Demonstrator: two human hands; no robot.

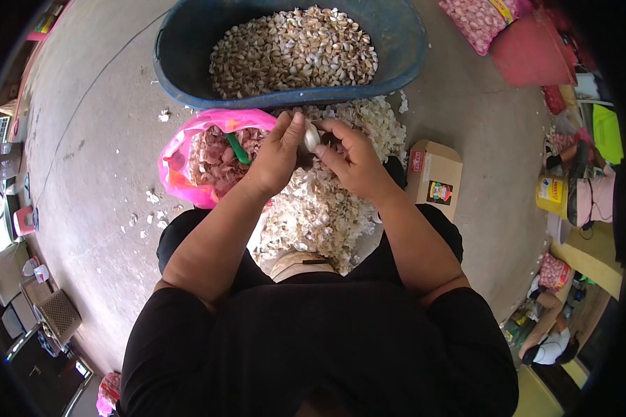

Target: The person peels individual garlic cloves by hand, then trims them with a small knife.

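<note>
Between my hands, above the heap of peelings, is a whitish garlic bulb (311,138). My left hand (277,154) is closed against its left side, thumb up, with the other fingers mostly hidden. On the other side my right hand (355,158) pinches the bulb with thumb and fingers. Just left of my left hand, a green handle (238,148) sticks out over the pink mesh bag (176,163), which holds reddish garlic and skins. Loose pale garlic skins (320,215) are piled between my legs and under my hands.
A large blue tub (285,99) of separated garlic cloves (295,52) stands in front. An open cardboard box (435,177) lies by my right knee. A red container (535,52) and a garlic sack (476,24) are at far right, near other people (553,347).
</note>
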